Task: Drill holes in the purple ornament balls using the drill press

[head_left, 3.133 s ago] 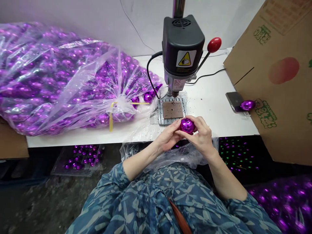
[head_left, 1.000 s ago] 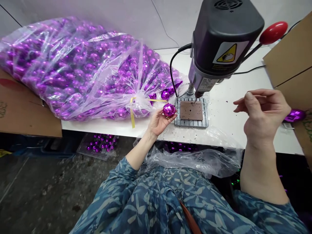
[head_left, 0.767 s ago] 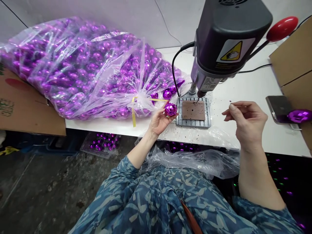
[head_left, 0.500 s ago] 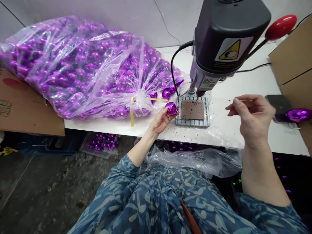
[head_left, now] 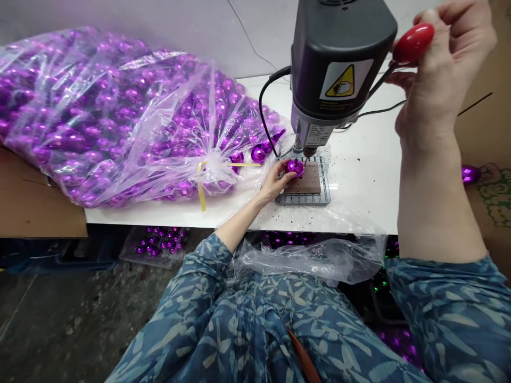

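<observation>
Between the fingers of my left hand point(head_left: 274, 181) is a shiny purple faceted ball point(head_left: 294, 168). It is over the brown block point(head_left: 309, 182) on the drill press's slotted base point(head_left: 303, 200), close beside the drill bit point(head_left: 306, 159). My right hand point(head_left: 443, 69) is raised at the upper right, closed around the red knob point(head_left: 413, 43) on the lever of the drill press point(head_left: 343, 58). Some of the right hand's fingers are hidden behind the knob.
A big clear bag point(head_left: 120, 117) of purple balls, tied with yellow ribbon point(head_left: 202, 186), fills the left of the white table point(head_left: 367, 191). Loose purple balls point(head_left: 258, 154) lie by its neck. Cardboard point(head_left: 491, 138) stands at right. Clear plastic point(head_left: 311, 260) hangs over the front edge.
My left hand has carried the purple ball rightward onto the block under the drill. My right hand has risen from above the table and taken hold of the red knob.
</observation>
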The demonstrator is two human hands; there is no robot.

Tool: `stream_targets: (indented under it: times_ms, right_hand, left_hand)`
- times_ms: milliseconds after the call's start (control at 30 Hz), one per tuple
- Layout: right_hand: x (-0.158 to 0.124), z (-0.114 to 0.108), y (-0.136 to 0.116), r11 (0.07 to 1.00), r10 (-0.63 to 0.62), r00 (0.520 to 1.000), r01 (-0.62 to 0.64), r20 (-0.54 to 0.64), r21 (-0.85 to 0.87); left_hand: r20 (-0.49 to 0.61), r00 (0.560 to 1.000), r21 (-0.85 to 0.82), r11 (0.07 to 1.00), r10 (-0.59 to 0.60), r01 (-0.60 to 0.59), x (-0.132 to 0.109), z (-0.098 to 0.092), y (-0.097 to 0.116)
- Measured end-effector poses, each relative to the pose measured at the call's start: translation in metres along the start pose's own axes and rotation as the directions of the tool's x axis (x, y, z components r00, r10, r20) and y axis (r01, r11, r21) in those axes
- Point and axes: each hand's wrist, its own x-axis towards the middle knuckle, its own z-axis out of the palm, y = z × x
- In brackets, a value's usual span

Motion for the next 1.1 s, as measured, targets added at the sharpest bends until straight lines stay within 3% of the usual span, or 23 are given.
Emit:
stream_targets:
  times_ms: [300,500,667,867,1100]
  right_hand:
    - [-0.006,0.002,0.006,1.000,0.003,1.000,-0.003,0.026,0.016]
    - [-0.007,-0.001,0.014,1.000,-0.022,0.999,0.022,0.024,-0.011]
    - [-0.014,-0.004,-0.010,0.991,-0.074,0.997,0.071,0.023,0.112]
    - [-0.007,0.009,-0.041,0.988,0.087,0.964,-0.116,0.252,0.099]
    - [0.000,0.026,-0.050,0.942,0.322,0.913,-0.336,0.252,0.017]
  left_hand:
    - [-0.016,1.000,0.037,0.999,-0.005,0.006,0.004,0.006,-0.004]
    - [0.027,0.997,0.106,0.992,0.071,-0.074,-0.002,0.017,0.001]
    - [0.065,0.996,0.073,0.995,0.060,-0.065,-0.003,0.021,-0.008]
    - [0.050,0.999,-0.053,0.998,-0.011,0.014,-0.002,0.022,-0.011]
    - [0.070,0.995,0.074,0.994,0.077,-0.082,-0.003,0.020,-0.013]
